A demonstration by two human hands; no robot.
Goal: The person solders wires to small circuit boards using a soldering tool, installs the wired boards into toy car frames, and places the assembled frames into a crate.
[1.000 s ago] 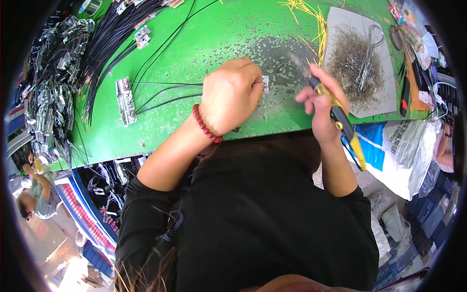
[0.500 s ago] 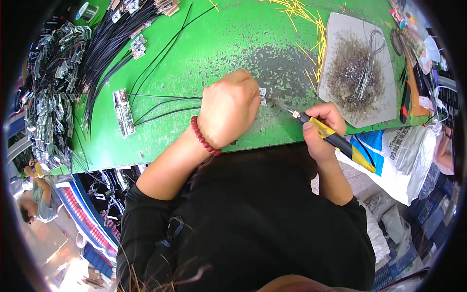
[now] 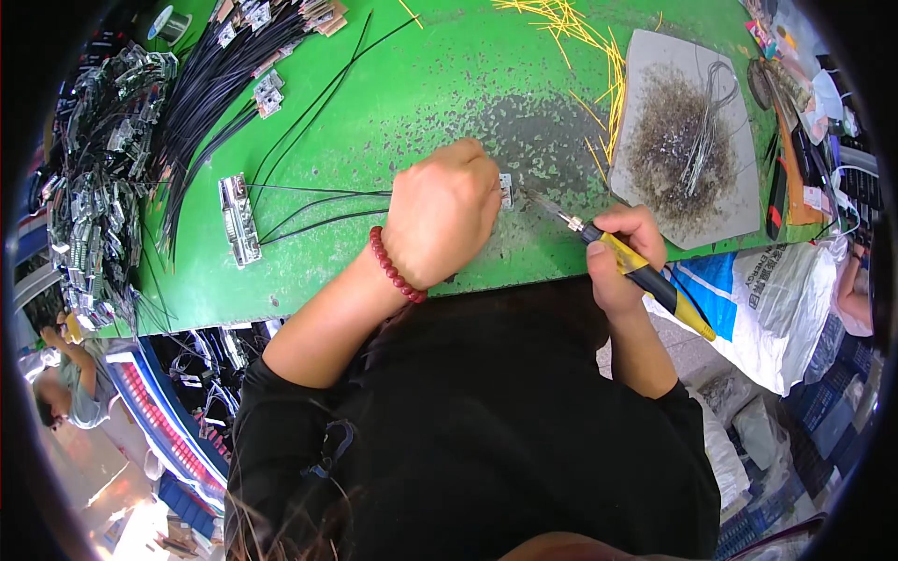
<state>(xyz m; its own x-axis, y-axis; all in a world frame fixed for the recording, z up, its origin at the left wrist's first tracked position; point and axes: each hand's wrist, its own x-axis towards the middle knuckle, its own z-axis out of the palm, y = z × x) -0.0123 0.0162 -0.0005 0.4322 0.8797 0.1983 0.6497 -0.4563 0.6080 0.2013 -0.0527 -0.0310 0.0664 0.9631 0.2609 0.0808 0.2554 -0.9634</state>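
Note:
My left hand, with a red bead bracelet at the wrist, is closed over thin black wires; its fingertips are mostly hidden. The wires run left to a silvery oblong part lying on the green tabletop. Just past my left fingers, a small pale circuit board shows partly. My right hand grips a yellow and black soldering iron like a pen. Its thin tip points left toward the little board, with a narrow gap appearing between them.
A grey slab with dark residue and a tangle of solder wire lies at the right. Yellow wires are strewn beside it. Bundled black wires and piled metal parts fill the left. A solder spool stands at the far left.
The soldering iron's tip has drawn slightly right, away from the small board, and its rear end has dipped a little. My left hand stays nearly in place.

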